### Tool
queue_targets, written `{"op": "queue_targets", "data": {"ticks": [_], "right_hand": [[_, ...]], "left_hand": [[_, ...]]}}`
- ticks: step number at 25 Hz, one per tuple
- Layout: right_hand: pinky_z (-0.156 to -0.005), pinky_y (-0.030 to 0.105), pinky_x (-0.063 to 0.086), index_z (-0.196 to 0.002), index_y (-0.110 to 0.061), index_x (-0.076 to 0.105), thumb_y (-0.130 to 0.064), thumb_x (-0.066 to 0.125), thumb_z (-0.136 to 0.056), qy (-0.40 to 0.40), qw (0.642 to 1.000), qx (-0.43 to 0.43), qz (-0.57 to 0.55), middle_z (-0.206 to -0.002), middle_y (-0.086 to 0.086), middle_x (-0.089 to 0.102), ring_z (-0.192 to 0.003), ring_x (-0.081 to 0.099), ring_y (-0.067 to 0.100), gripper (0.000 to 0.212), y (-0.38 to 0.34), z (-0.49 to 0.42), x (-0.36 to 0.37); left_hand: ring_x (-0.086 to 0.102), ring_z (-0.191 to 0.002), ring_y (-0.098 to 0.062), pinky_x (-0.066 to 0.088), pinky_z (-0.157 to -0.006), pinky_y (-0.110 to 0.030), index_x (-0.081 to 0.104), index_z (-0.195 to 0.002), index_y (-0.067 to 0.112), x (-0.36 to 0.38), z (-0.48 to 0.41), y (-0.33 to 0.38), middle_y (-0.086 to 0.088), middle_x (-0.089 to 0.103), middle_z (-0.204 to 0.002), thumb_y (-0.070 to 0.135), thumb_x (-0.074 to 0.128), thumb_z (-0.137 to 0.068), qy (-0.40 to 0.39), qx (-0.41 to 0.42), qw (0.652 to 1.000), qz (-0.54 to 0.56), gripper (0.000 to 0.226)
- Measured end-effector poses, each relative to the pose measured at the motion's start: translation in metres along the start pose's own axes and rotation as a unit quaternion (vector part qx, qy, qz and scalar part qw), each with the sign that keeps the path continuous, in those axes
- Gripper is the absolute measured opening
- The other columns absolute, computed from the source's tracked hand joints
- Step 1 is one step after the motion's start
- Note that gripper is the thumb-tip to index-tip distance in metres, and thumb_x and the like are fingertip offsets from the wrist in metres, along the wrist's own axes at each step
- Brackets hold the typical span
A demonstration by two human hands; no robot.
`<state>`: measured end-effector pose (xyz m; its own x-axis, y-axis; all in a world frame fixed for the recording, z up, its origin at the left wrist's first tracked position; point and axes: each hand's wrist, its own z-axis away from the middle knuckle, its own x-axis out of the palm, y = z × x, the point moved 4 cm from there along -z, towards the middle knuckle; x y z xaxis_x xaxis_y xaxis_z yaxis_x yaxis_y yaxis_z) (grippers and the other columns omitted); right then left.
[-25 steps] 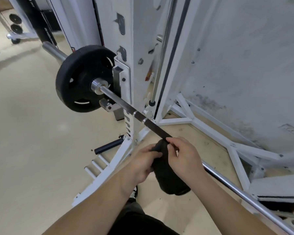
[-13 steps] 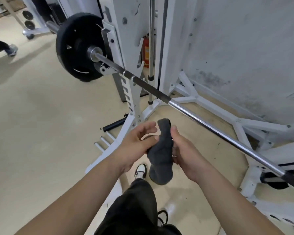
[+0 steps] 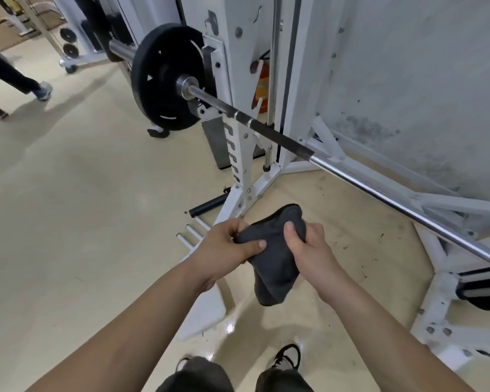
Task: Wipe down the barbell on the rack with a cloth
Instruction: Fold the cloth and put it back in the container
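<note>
Glossy beige gym floor (image 3: 68, 222) spreads beneath a white rack (image 3: 238, 154) that stands against a scuffed grey wall (image 3: 408, 66). Resting on the rack, a steel barbell (image 3: 365, 185) runs from a black weight plate (image 3: 164, 77) at upper left down toward the right edge. Below the bar and not touching it, a dark grey cloth (image 3: 272, 256) is held between both hands: the left hand (image 3: 227, 247) pinches its left edge with thumb on top, the right hand (image 3: 306, 244) curls around its right side, and the rest hangs down.

No readable text, label on fire extinguisher (image 3: 262, 87) too blurred
</note>
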<state>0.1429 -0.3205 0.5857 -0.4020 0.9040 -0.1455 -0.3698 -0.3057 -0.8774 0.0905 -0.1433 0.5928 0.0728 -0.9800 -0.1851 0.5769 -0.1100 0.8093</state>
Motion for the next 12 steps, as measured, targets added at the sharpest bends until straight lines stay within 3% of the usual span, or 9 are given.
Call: {"op": "queue_targets", "data": {"ticks": [2, 5, 7, 9, 10, 12], "right_hand": [[-0.087, 0.031, 0.054, -0.098, -0.028, 0.07, -0.044, 0.056, -0.102, 0.006, 1.0, 0.004, -0.008, -0.106, -0.006, 0.074, -0.099, 0.069, 0.01, 0.022, -0.004, 0.001, 0.029], [-0.073, 0.03, 0.055, -0.085, -0.019, 0.076, -0.024, 0.068, -0.098, 0.005, 1.0, -0.01, -0.011, -0.084, -0.002, 0.078, -0.087, 0.073, 0.018, 0.015, -0.011, 0.001, 0.083], [-0.067, 0.033, 0.057, -0.092, -0.016, 0.078, -0.009, 0.067, -0.097, -0.014, 0.998, -0.013, -0.057, -0.088, 0.004, 0.08, -0.086, 0.075, 0.023, 0.014, -0.015, -0.001, 0.118], [-0.063, 0.033, 0.059, -0.102, -0.014, 0.078, -0.008, 0.063, -0.099, -0.023, 0.995, -0.006, -0.096, -0.098, 0.009, 0.08, -0.087, 0.076, 0.024, 0.016, -0.014, -0.006, 0.155], [-0.067, 0.033, 0.059, -0.105, -0.015, 0.077, -0.011, 0.063, -0.1, -0.009, 0.996, -0.005, -0.093, -0.102, 0.008, 0.08, -0.092, 0.076, 0.024, 0.015, -0.01, -0.011, 0.169], [-0.081, 0.035, 0.061, -0.104, -0.019, 0.077, -0.019, 0.065, -0.1, 0.03, 0.998, -0.002, -0.061, -0.103, 0.003, 0.08, -0.099, 0.075, 0.023, 0.012, 0.007, -0.022, 0.195]], "left_hand": [[0.066, -0.082, -0.01, 0.055, -0.075, -0.025, 0.064, -0.101, 0.005, -0.032, 0.005, -0.013, -0.013, 0.071, -0.108, 0.024, 0.082, -0.088, 0.007, 0.017, 0.999, -0.034, 0.029], [0.067, -0.09, -0.008, 0.053, -0.075, -0.024, 0.061, -0.09, 0.01, -0.091, 0.012, -0.034, 0.004, 0.068, -0.107, 0.021, 0.085, -0.081, -0.018, 0.044, 0.994, -0.094, 0.028], [0.063, -0.072, -0.01, 0.053, -0.066, -0.032, 0.054, -0.087, 0.015, -0.131, 0.01, -0.039, 0.003, 0.065, -0.09, 0.016, 0.086, -0.073, -0.053, 0.083, 0.987, -0.127, 0.034], [0.062, -0.071, -0.012, 0.053, -0.066, -0.032, 0.057, -0.098, 0.025, -0.171, -0.001, -0.047, 0.003, 0.065, -0.086, 0.019, 0.085, -0.067, -0.081, 0.11, 0.977, -0.166, 0.042], [0.064, -0.073, -0.011, 0.055, -0.067, -0.03, 0.061, -0.103, 0.029, -0.186, -0.01, -0.052, 0.006, 0.067, -0.086, 0.022, 0.086, -0.066, -0.098, 0.119, 0.97, -0.191, 0.045], [0.065, -0.068, -0.007, 0.052, -0.064, -0.027, 0.068, -0.094, 0.026, -0.209, -0.03, -0.07, 0.011, 0.068, -0.077, 0.023, 0.087, -0.072, -0.133, 0.125, 0.955, -0.235, 0.028]]}}
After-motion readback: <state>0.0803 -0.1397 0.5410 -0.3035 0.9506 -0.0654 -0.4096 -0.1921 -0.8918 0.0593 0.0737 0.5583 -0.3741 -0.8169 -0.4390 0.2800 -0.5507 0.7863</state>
